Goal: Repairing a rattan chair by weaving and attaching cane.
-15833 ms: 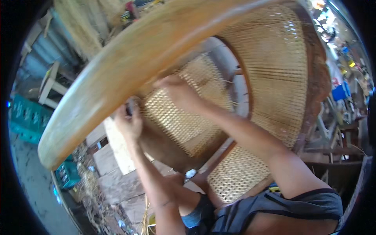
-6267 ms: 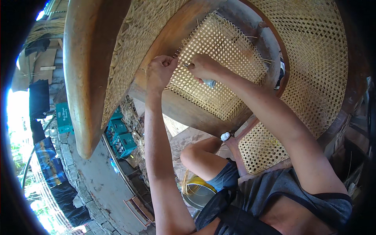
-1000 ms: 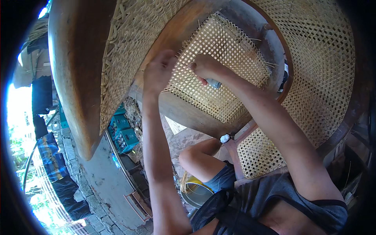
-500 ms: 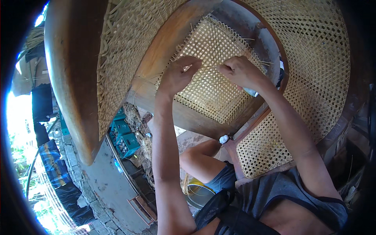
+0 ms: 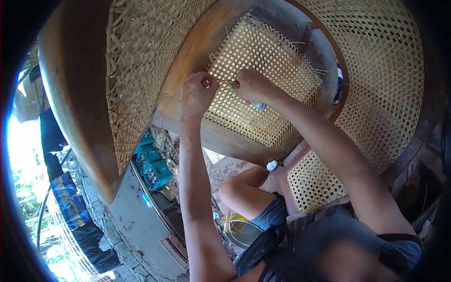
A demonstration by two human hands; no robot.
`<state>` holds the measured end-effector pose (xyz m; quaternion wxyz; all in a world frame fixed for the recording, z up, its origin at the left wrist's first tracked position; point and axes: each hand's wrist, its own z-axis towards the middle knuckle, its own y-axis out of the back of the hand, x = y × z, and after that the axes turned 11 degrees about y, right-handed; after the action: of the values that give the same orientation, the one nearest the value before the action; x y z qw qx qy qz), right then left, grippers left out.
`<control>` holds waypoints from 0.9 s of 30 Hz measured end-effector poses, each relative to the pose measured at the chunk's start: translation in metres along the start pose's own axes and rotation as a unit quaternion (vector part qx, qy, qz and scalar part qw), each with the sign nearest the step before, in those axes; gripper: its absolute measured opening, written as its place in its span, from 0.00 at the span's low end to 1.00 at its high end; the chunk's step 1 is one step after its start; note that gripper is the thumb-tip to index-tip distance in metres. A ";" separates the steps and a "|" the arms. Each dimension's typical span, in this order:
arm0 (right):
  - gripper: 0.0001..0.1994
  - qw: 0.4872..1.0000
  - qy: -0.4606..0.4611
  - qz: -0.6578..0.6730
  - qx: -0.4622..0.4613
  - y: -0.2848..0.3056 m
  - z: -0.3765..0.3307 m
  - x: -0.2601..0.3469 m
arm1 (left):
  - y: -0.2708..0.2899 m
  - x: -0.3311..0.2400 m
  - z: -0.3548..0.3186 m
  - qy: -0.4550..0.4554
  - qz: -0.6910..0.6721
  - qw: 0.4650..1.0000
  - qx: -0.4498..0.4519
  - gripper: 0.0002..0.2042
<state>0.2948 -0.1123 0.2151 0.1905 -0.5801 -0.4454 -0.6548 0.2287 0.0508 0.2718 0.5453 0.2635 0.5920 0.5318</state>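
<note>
A woven cane panel [image 5: 268,61] with an open lattice sits in a curved wooden frame [image 5: 181,66], loose strand ends sticking out at its edges. My left hand [image 5: 199,96] is at the panel's left edge, thumb and fingers curled together in a pinch; whatever they hold is too small to make out. Close on its right, over the weave, my right hand [image 5: 253,87] is closed round a small pointed tool [image 5: 257,105]. The tool's thin tip points toward my left hand, and its pale blue end shows below my palm. My fingers hide the rest of it.
A large cane-and-wood piece [image 5: 70,89] rises close on the left. More woven cane [image 5: 380,84] curves round the right, with a smaller cane panel [image 5: 314,181] below. Teal crates [image 5: 155,171] and a yellow-rimmed bucket [image 5: 242,232] stand on the floor.
My right hand has moved left across the panel, close to my left hand. My left hand has shifted slightly left and down. The tool's tip now shows.
</note>
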 end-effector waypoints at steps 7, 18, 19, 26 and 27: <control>0.13 0.998 0.023 -0.048 -0.037 -0.006 0.013 0.010 | -0.002 -0.001 0.001 -0.049 0.026 0.998 -0.001 0.06; 0.09 0.998 -0.019 0.052 0.023 0.014 0.007 0.017 | 0.007 -0.008 0.010 0.037 0.080 0.992 0.087 0.10; 0.08 0.996 -0.026 0.087 0.013 0.013 0.007 0.015 | 0.006 -0.010 0.009 0.052 0.081 0.990 0.102 0.10; 0.08 0.999 -0.016 0.020 -0.024 -0.001 0.015 0.001 | -0.001 -0.014 -0.010 -0.022 0.150 0.988 0.028 0.07; 0.08 0.999 -0.016 -0.034 -0.007 -0.001 0.013 0.000 | -0.004 -0.015 -0.013 -0.038 0.151 0.988 -0.006 0.06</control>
<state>0.3023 -0.1013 0.2137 0.1568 -0.5766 -0.4634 -0.6544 0.2218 0.0317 0.2716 0.4827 0.3665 0.5210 0.6010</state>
